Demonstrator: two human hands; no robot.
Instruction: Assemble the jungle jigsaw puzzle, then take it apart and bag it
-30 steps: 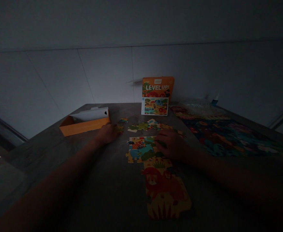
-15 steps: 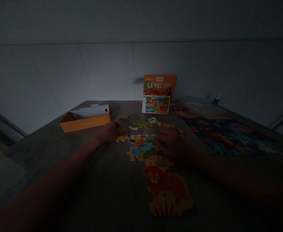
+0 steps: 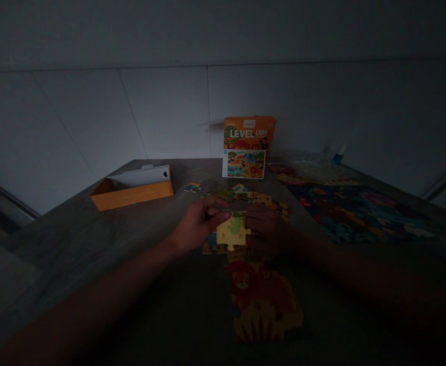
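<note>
My left hand (image 3: 200, 222) pinches a yellow puzzle piece (image 3: 231, 233) with a green figure on it, raised over the joined part of the puzzle. Under that piece, a blue-figured section (image 3: 212, 243) is partly covered. My right hand (image 3: 268, 223) lies just right of the held piece, fingers stretched out over the puzzle; whether it touches the piece I cannot tell. Nearer to me is the joined lion section (image 3: 263, 295), red and yellow with grass shapes.
Loose puzzle pieces (image 3: 261, 197) lie behind my hands, with a small piece (image 3: 193, 187) further left. An open orange box (image 3: 135, 194) stands at left. An orange "LEVEL UP!" box (image 3: 250, 124) and a picture card (image 3: 245, 163) stand upright behind. At right lie a dark puzzle (image 3: 360, 213) and clear plastic (image 3: 307, 165).
My left hand has moved right from the table's left side, carrying the yellow puzzle piece over the joined section. My right hand has stayed nearly in place.
</note>
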